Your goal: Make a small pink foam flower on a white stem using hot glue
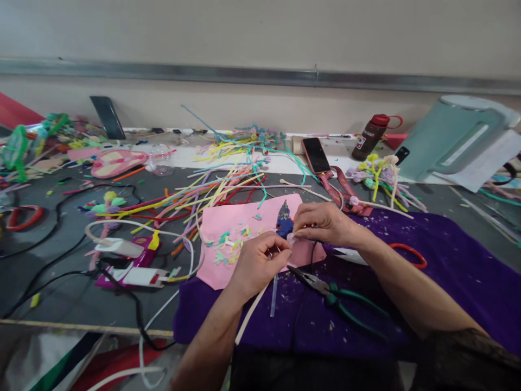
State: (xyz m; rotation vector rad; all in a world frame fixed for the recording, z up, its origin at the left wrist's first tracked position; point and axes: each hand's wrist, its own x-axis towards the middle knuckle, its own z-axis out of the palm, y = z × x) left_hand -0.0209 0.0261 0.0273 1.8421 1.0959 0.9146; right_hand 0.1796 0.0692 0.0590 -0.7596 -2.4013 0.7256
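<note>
My left hand (262, 260) is closed in a pinch over the front edge of the pink sheet (214, 222), beside a small pale piece (290, 238). Fingertips of my right hand (321, 221) pinch at that same pale piece from the right. Just behind them stands the blue glue gun nozzle or tool head (284, 224). A cream stem (251, 315) hangs below my left hand, near a clear glue stick (274, 296). Small green, yellow and white clippings (223, 247) lie on the pink sheet. Green-handled pliers (329, 290) rest open on the purple cloth (203, 309).
Red-handled scissors (409, 254) lie under my right forearm. At left are a magenta power strip (148, 252) and cables. Behind lie colourful stems (228, 190), a phone (316, 155), a brown bottle (369, 137) and a green kettle (451, 136).
</note>
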